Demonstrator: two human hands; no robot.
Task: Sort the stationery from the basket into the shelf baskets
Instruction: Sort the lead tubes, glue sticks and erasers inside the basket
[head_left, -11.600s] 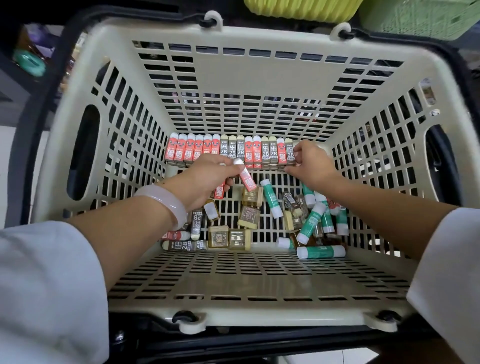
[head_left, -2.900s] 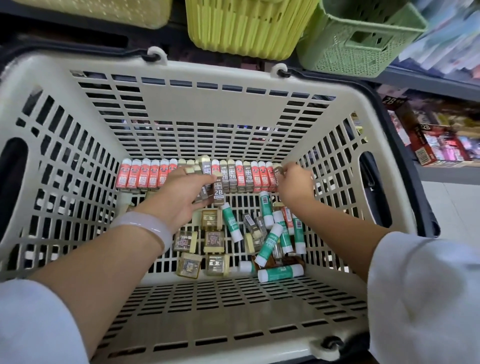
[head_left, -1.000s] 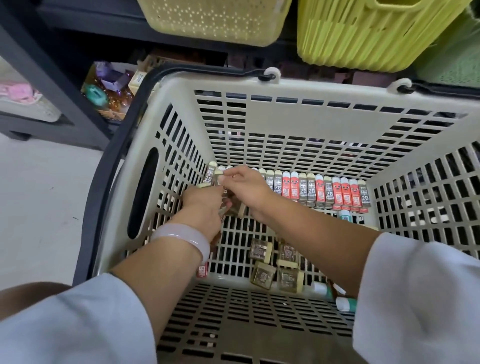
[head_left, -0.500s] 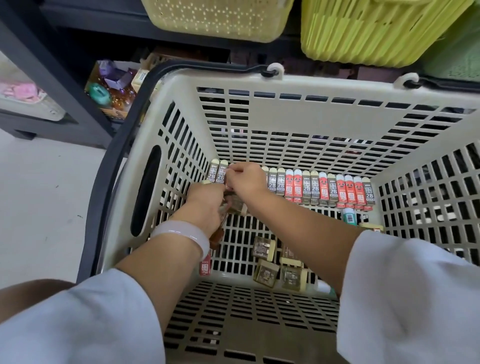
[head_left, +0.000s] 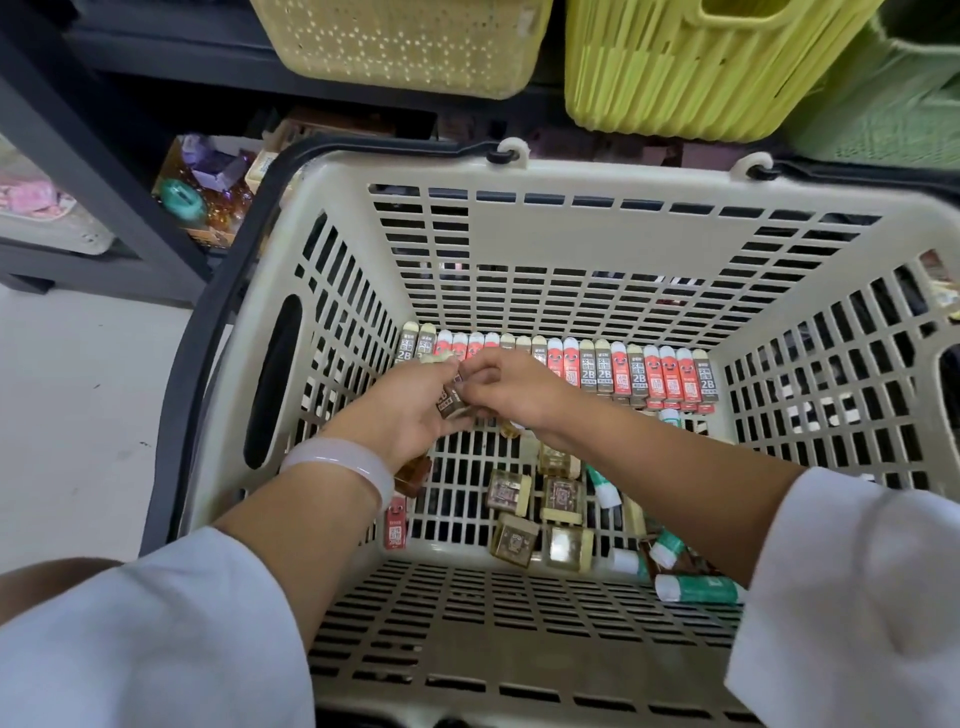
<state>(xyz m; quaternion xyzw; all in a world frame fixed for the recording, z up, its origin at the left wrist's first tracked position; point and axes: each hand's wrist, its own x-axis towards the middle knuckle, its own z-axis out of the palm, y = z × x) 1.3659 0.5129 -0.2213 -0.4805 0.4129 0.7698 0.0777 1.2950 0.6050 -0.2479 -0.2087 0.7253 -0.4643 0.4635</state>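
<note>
Here, basket (head_left: 550, 239): beige, slotted; erasers (head_left: 639, 371) lined along far wall.
Left hand (head_left: 410, 410): grip closed around brown eraser (head_left: 451, 404).
Right hand (head_left: 511, 387): fingertips pinching same eraser.
Shelf baskets (head_left: 691, 67): above, beyond basket.

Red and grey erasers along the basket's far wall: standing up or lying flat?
Standing. The row of erasers stands on end, side by side, leaning against the basket wall.

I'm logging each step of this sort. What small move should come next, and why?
Probably stand the brown 2B eraser, pinched between the left hand and right hand, into the eraser row along the basket's far wall, where both hands hover.
</note>
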